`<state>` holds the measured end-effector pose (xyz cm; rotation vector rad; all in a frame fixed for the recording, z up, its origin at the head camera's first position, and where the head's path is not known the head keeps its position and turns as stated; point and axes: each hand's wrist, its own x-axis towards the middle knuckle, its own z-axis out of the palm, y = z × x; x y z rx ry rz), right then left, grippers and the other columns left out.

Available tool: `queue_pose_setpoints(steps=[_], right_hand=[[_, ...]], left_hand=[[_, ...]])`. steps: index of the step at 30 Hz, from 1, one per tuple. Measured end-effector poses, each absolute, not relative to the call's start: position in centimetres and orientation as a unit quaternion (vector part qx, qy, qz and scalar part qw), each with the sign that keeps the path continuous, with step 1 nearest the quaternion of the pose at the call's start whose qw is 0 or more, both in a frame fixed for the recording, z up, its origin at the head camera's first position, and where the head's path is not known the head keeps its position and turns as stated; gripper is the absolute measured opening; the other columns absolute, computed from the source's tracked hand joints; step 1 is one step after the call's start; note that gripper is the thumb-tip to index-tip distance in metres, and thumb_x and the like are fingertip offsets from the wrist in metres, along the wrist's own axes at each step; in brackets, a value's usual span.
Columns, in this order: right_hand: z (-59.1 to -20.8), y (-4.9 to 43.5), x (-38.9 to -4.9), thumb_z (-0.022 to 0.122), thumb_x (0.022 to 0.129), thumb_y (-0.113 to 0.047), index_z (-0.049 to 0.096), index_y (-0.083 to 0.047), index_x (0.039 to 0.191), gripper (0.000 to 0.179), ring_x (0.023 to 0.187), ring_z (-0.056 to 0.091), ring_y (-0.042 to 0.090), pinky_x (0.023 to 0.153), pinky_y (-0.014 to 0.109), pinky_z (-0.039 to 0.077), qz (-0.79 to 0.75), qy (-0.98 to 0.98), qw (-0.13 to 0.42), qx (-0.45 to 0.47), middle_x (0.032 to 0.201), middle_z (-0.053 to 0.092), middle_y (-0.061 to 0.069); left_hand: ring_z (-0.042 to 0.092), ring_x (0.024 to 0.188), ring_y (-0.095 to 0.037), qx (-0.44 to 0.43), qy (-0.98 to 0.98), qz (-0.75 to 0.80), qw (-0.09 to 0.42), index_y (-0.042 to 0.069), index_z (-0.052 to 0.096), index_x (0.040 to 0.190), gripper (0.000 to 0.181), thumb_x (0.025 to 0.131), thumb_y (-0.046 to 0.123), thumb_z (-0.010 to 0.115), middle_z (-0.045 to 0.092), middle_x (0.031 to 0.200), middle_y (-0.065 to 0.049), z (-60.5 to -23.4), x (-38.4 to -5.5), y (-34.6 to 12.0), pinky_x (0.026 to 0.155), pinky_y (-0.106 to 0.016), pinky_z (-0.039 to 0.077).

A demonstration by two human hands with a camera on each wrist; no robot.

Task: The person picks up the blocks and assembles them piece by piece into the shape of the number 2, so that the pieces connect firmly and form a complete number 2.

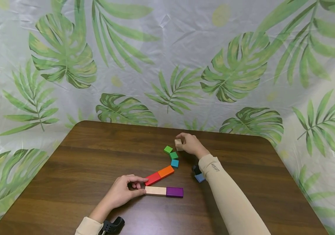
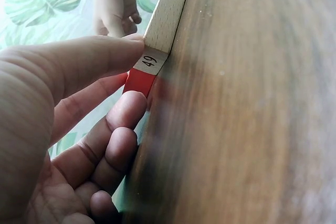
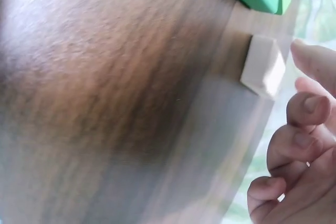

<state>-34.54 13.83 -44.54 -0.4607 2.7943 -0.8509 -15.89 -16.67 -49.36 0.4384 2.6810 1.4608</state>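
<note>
My left hand (image 1: pixel 124 190) pinches the near ends of two long blocks, a red block (image 1: pixel 153 179) and a plain wooden block (image 1: pixel 156 191). In the left wrist view the thumb touches the plain block, whose end (image 2: pixel 149 61) reads 49, beside the red block's end (image 2: pixel 140 81). An orange block (image 1: pixel 166 171) continues the red one; a purple block (image 1: pixel 174 192) continues the plain one. At the far side, my right hand (image 1: pixel 192 143) reaches around a plain wooden cube (image 1: pixel 179 145) standing on the table. The right wrist view shows a gap between its fingers and the cube (image 3: pixel 262 66).
Between the cube and the orange block, a light green block (image 1: pixel 168 149), a green block (image 1: pixel 174 155) and a blue block (image 1: pixel 174 164) form a curved line. Another blue block (image 1: pixel 200 178) lies beside the right forearm. A leaf-patterned cloth (image 1: pixel 170 65) hangs behind the brown table (image 1: pixel 102 147).
</note>
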Motion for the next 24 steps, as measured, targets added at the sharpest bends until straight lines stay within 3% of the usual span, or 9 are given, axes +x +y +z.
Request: queue_pose_setpoints(steps=[8,17,24], right_hand=[[-45.8,14.7,-34.3,0.078,0.099,-0.040,0.060,-0.004,0.134,0.053,0.100,0.062,0.030,0.092,0.046,0.053,-0.311,0.942,0.093,-0.086,0.122,0.066,0.019],[-46.6,15.4,-34.2,0.079,0.097,-0.042,0.062,-0.003,0.129,0.053,0.082,0.052,0.022,0.073,0.033,0.045,-0.331,0.935,0.094,-0.080,0.098,0.062,0.011],[-46.8,15.6,-34.2,0.080,0.097,-0.042,0.063,-0.004,0.129,0.053,0.082,0.053,0.022,0.074,0.032,0.045,-0.342,0.931,0.103,-0.079,0.099,0.064,0.012]], left_hand=[[0.057,0.077,-0.005,0.142,0.871,0.469,0.029,0.024,0.085,0.115,0.029,0.086,0.023,0.091,0.065,0.082,0.011,-49.5,-15.9,-16.7,0.072,-0.022,0.046],[0.057,0.077,-0.004,0.147,0.871,0.467,0.029,0.024,0.085,0.116,0.030,0.087,0.025,0.091,0.065,0.082,0.011,-49.6,-16.1,-16.7,0.072,-0.022,0.046],[0.057,0.077,-0.005,0.144,0.870,0.471,0.029,0.024,0.085,0.115,0.030,0.086,0.023,0.091,0.065,0.081,0.010,-49.5,-16.0,-16.8,0.072,-0.022,0.046]])
